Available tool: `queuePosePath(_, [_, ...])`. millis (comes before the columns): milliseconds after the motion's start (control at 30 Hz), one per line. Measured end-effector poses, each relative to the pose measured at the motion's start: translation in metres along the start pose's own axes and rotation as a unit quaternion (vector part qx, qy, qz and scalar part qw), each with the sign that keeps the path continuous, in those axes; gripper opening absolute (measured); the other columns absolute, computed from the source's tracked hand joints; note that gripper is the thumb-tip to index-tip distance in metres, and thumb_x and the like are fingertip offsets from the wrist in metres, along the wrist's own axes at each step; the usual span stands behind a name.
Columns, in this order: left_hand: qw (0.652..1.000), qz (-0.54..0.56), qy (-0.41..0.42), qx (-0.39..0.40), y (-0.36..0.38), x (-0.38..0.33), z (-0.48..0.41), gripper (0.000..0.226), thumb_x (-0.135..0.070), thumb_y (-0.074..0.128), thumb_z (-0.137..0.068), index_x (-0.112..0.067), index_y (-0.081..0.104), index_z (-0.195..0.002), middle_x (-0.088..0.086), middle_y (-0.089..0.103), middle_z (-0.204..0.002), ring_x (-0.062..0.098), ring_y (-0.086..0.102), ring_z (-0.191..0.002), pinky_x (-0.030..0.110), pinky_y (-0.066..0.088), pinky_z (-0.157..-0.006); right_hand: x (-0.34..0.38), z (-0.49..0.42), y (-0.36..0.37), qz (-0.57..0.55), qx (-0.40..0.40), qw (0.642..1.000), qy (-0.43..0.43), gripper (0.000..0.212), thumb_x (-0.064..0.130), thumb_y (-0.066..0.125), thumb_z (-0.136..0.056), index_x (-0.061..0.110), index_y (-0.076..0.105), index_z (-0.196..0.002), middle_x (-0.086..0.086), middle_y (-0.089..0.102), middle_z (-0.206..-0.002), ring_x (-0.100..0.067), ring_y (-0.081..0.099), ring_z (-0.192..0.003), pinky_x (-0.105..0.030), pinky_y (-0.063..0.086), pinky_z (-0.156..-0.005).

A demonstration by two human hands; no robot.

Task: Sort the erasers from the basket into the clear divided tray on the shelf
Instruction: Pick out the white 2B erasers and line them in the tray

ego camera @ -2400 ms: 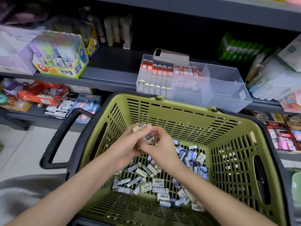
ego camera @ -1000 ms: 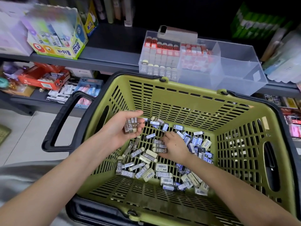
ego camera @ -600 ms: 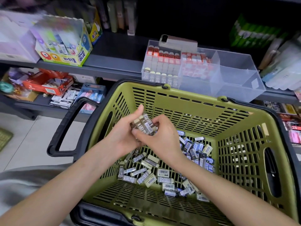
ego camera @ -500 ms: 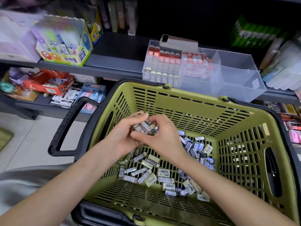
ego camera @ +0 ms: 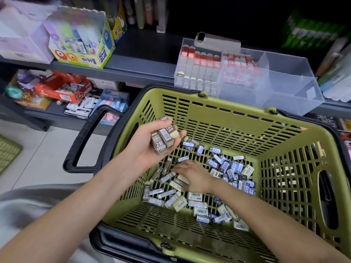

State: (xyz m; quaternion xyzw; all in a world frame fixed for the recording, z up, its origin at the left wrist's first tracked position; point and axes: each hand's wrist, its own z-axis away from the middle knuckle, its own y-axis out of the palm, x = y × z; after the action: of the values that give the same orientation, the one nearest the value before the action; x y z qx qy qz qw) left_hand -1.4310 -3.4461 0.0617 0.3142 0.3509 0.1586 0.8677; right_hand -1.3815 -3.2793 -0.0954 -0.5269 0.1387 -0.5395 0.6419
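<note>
A green basket (ego camera: 224,118) with black rim and handles holds several loose erasers (ego camera: 224,166) in brown 2B and blue-white sleeves. My left hand (ego camera: 150,149) is raised over the basket's left side, palm up, and holds a small stack of brown 2B erasers (ego camera: 164,138). My right hand (ego camera: 191,175) is down on the basket floor with its fingers on the loose erasers; whether it pinches one is unclear. The clear divided tray (ego camera: 288,88) stands on the shelf behind the basket. Its left and middle compartments hold rows of erasers; the right one looks empty.
A yellow-green glue display box (ego camera: 83,40) stands on the grey shelf (ego camera: 142,67) to the left. A phone (ego camera: 218,39) lies behind the tray. The lower shelf holds red and blue stationery boxes (ego camera: 62,88). Packets crowd the shelf's right end (ego camera: 338,73).
My hands have separated. The right hand dropped from the stack down into the loose erasers, while the left hand stayed raised with the stack of brown erasers.
</note>
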Motion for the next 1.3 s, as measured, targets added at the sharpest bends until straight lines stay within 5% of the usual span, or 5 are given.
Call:
queuePosePath(200, [1.000,-0.015,-0.006,0.007,-0.002,0.002,-0.002,0.023,-0.006,0.065,-0.067,-0.008,0.060,-0.090,0.010,0.067,-0.074,0.026,0.071,-0.074,0.024,0.052,-0.043,-0.014,0.000,0.003,0.102,0.027,0.993,-0.052,0.077,0.038,0.069,-0.077,0.025,0.031,-0.143,0.004,0.048,-0.129,-0.018,0.037,-0.115,-0.035,0.024,-0.099])
queuePosePath(467, [0.999,-0.031,-0.010,0.000,-0.003,0.002,-0.002,0.026,-0.009,0.069,-0.063,-0.007,0.062,-0.087,0.008,0.066,-0.070,0.022,0.068,-0.065,0.025,0.054,-0.045,-0.036,0.020,0.011,0.057,-0.089,0.990,0.092,0.029,0.034,0.060,-0.078,0.019,0.057,-0.103,0.003,0.056,-0.101,-0.018,0.048,-0.100,-0.031,0.037,-0.091])
queuePosePath(767, [1.000,-0.024,-0.003,0.003,-0.001,0.001,-0.002,0.027,-0.009,0.067,-0.065,-0.007,0.061,-0.091,0.008,0.067,-0.070,0.023,0.069,-0.065,0.036,0.058,-0.055,-0.022,0.007,0.002,0.138,-0.131,0.981,0.032,0.029,0.038,0.062,-0.082,0.023,0.064,-0.107,-0.004,0.049,-0.116,-0.025,0.041,-0.110,-0.037,0.028,-0.089])
queuePosePath(933, [1.000,-0.015,-0.006,0.003,-0.001,-0.001,-0.003,0.024,-0.009,0.066,-0.066,-0.007,0.061,-0.090,0.008,0.067,-0.071,0.022,0.069,-0.065,0.032,0.057,-0.053,-0.002,-0.005,0.003,0.003,-0.201,0.979,0.041,0.025,0.041,0.069,-0.078,0.023,0.070,-0.096,0.003,0.054,-0.103,-0.017,0.042,-0.102,-0.032,0.030,-0.088])
queuePosePath(1300, [1.000,-0.009,0.008,-0.007,-0.002,-0.001,-0.005,0.011,-0.005,0.064,-0.077,-0.008,0.060,-0.087,0.007,0.067,-0.070,0.019,0.067,-0.062,0.026,0.054,-0.050,0.012,-0.027,0.010,-0.022,-0.068,0.997,0.017,0.026,0.030,0.061,-0.088,0.011,0.067,-0.105,-0.002,0.064,-0.098,-0.019,0.056,-0.097,-0.033,0.045,-0.091])
